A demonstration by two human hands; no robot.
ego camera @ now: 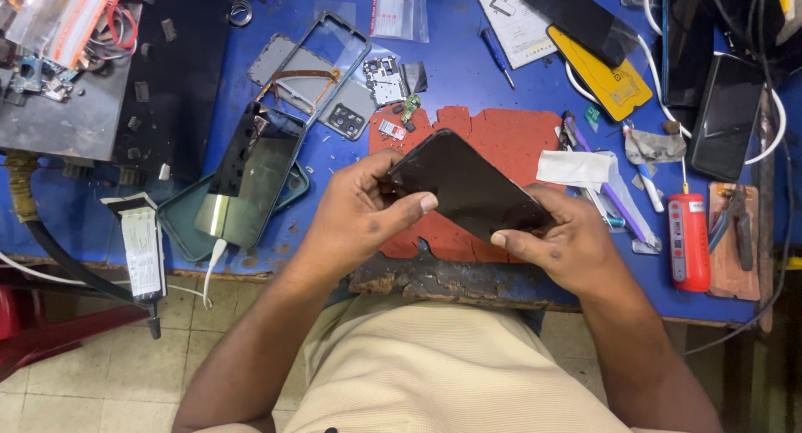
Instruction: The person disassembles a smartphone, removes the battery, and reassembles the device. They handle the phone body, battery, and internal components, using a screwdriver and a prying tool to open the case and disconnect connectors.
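— Phone screen panel (pixel 468 187), dark, held tilted above the red mat (pixel 510 136): left hand (pixel 355 220) and right hand (pixel 568 245) pinch its 2 ends.

— Thin glass. I'd guess bending cracks it, or a slip drops it onto the blue bench (pixel 468 74).

Both forearms are bare from elbow to wrist, with no sleeve reaching into view. The left hand (pixel 359 216) and the right hand (pixel 568 249) wear no gloves, rings, watch or bands. The fingernails are short, and the thumbnails show pale. Small dark smudges mark the backs of both hands near the knuckles. The lap below is covered by light beige cloth with a fine ribbed weave.
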